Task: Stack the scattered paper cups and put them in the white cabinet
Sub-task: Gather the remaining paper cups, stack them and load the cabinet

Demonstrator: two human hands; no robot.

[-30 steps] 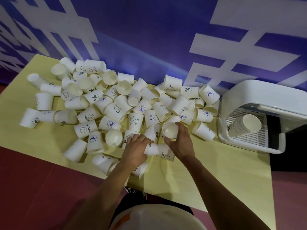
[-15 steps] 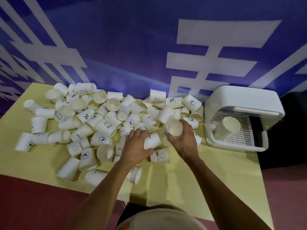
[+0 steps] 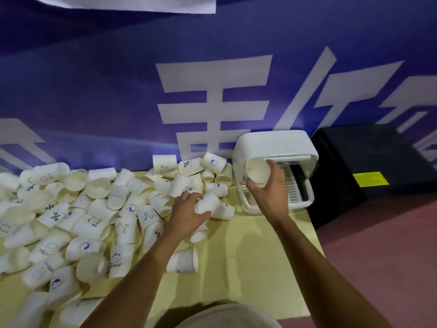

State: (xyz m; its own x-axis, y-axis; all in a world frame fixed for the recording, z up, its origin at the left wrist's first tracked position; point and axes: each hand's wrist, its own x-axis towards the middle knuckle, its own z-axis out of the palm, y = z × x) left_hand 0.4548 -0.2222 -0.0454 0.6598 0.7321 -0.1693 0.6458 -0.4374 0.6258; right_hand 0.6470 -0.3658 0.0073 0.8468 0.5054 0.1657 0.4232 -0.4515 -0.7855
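The right hand (image 3: 269, 197) is up at one o'clock from the person. Its grip is wrapped round a plain paper cup (image 3: 258, 171), held from below with the mouth tipped back toward the person, right in front of the open face of the white cabinet (image 3: 279, 144). The cabinet sits at the far right end of the yellow worktop (image 3: 248, 252). A slatted rack (image 3: 292, 185) shows inside it past the fingers. I cannot tell what lies on the rack, as the hand covers it.

The left hand (image 3: 185, 213) is lower, at twelve o'clock, its grip curled round a second cup (image 3: 209, 203) at the right edge of the heap of paper cups (image 3: 94, 209). That heap sprawls from nine to twelve o'clock across the worktop. Most cups are on their sides, and some are printed with "%", "HELLO" or "Bear". A lone cup (image 3: 183, 260) lies on its side just beside the left forearm.

A black box (image 3: 369, 152) with a yellow label (image 3: 370, 179) stands at three o'clock of the cabinet. Behind it all hangs a blue banner (image 3: 118, 79) with big white characters.
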